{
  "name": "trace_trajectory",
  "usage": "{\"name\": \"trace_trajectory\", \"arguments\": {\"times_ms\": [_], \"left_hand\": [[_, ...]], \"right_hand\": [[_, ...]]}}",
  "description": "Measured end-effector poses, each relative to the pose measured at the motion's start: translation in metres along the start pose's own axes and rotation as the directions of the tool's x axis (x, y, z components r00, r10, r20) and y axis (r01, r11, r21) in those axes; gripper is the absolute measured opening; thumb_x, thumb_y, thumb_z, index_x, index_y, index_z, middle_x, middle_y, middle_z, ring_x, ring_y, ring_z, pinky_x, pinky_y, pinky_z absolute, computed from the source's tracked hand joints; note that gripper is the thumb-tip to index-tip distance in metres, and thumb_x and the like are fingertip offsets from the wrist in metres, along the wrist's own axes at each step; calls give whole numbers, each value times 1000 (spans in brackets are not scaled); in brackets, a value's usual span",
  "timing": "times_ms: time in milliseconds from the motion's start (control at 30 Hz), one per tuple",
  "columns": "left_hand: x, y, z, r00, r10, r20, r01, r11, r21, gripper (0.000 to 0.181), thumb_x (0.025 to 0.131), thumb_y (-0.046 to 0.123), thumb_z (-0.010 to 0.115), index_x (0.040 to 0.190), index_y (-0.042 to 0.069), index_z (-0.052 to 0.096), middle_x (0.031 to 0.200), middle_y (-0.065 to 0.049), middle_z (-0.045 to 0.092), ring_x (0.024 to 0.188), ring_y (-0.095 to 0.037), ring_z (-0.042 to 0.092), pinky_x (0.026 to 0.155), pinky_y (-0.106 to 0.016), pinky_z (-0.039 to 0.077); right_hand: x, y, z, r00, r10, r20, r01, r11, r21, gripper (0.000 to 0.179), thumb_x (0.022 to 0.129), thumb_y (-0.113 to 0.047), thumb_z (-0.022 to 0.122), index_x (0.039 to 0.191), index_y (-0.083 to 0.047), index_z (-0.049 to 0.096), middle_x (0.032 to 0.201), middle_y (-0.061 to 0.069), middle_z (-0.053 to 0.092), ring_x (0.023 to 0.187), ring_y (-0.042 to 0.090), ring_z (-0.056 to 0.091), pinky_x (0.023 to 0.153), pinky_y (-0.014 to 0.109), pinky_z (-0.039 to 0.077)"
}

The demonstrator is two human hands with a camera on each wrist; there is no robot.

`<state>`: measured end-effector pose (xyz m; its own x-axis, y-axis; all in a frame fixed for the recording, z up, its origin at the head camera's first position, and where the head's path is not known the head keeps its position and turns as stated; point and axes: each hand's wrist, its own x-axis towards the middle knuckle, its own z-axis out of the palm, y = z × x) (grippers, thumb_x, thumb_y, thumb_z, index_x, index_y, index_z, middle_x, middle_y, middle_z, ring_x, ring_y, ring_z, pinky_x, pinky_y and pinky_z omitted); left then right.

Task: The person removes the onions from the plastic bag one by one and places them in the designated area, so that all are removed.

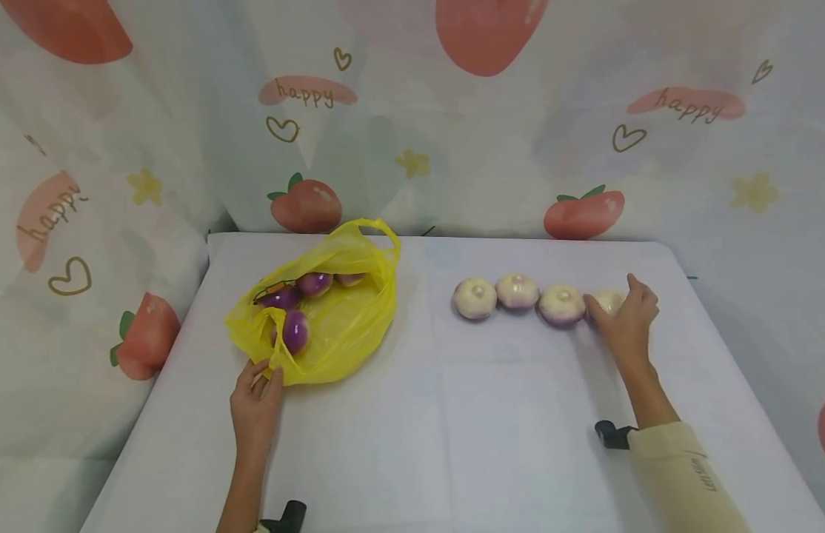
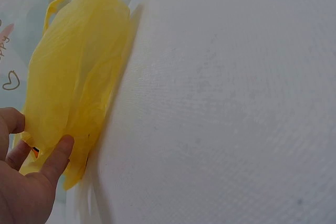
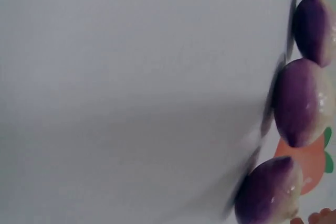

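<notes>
My left hand (image 1: 255,407) holds the near left edge of a yellow plastic bag (image 1: 342,348) between thumb and fingers. Inside the bag's open mouth lie several round, glossy purple vegetables (image 1: 295,331), some with dark stems; the bag partly hides them. In the left wrist view the thumb and fingers (image 2: 59,156) sit at the lower end of the bag (image 2: 79,66). Over on the right, my right hand (image 1: 626,322) grips a purple-and-white turnip (image 1: 609,300) from above, thumb on one side and fingers on the other. Only fingertips (image 3: 323,217) show beside this turnip (image 3: 265,195) in the right wrist view.
Three more turnips (image 1: 517,291) stand in a row, white ends up, just left of the right hand. Everything rests on a white-covered table (image 1: 446,429). Behind and to the left hangs a printed curtain (image 1: 412,118) with peach and heart patterns.
</notes>
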<state>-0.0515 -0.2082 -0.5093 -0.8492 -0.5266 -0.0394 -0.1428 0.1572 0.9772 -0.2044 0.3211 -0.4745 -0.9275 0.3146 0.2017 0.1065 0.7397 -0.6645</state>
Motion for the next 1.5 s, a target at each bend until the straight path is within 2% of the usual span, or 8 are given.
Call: {"name": "trace_trajectory", "arguments": {"times_ms": [100, 167, 333, 600, 867, 1100, 1300, 1500], "left_hand": [[-1, 1, 0, 1000, -6, -5, 6, 1000, 2, 38, 93, 20, 61, 119, -6, 53, 147, -18, 30, 120, -32, 48, 78, -5, 43], [-1, 1, 0, 1000, -8, -9, 8, 1000, 4, 37, 93, 19, 61, 119, -5, 54, 147, -18, 30, 120, -32, 48, 78, -6, 43], [-1, 1, -1, 1000, -17, -18, 17, 1000, 8, 36, 93, 19, 61, 118, -5, 54, 147, -19, 29, 119, -31, 49, 77, -5, 43], [-1, 0, 0, 998, -28, -54, 29, 999, 24, 34, 92, 22, 62, 113, -4, 55, 135, -13, 43, 98, -16, 57, 70, -7, 45], [-2, 5, 1, 997, -38, -64, 37, 999, -20, 30, 92, 16, 62, 109, -6, 53, 126, -13, 48, 88, -4, 56, 68, -8, 46], [-3, 4, 0, 997, -51, -57, 48, 998, -45, 23, 92, 12, 60, 102, -6, 50, 130, -18, 49, 83, -2, 57, 66, -9, 47], [-3, 2, -1, 997, -69, -45, 67, 996, -57, 20, 92, 10, 58, 97, -6, 47, 139, -21, 41, 93, -2, 56, 69, -9, 47], [-3, 2, 0, 998, -47, -42, 42, 993, -112, 18, 92, 6, 58, 94, -7, 46, 137, -21, 42, 88, -5, 57, 66, -10, 47]], "right_hand": [[-1, -17, 7, 991, -106, -83, 105, 994, -5, 78, 84, -27, 69, 144, 0, 27, 143, 24, 20, 129, 40, 17, 102, 57, 21], [-1, -28, 12, 973, -179, -143, 178, 984, -20, 74, 82, -25, 71, 140, 1, 34, 142, 23, 24, 129, 39, 18, 97, 58, 21], [-1, -55, 24, 944, -277, -177, 289, 956, 44, 67, 81, -20, 73, 136, 2, 40, 139, 21, 29, 127, 36, 21, 102, 51, 23], [-13, -99, 54, 925, -371, -85, 381, 905, 190, 67, 82, -15, 72, 137, 2, 38, 138, 22, 30, 126, 35, 23, 102, 49, 29], [-23, -140, 76, 873, -486, 39, 451, 834, 318, 62, 85, -17, 70, 137, -1, 40, 134, 19, 38, 121, 32, 37, 99, 46, 36], [-28, -173, 91, 783, -617, 81, 535, 734, 418, 60, 84, -13, 71, 135, -2, 44, 130, 16, 45, 116, 29, 45, 96, 43, 42], [-34, -205, 104, 712, -693, 111, 605, 686, 403, 61, 84, -16, 72, 136, -2, 42, 130, 14, 44, 116, 27, 46, 96, 41, 43], [-48, -232, 123, 623, -756, 200, 645, 641, 416, 60, 86, -19, 71, 136, -1, 42, 130, 14, 45, 114, 25, 46, 95, 34, 43]]}}
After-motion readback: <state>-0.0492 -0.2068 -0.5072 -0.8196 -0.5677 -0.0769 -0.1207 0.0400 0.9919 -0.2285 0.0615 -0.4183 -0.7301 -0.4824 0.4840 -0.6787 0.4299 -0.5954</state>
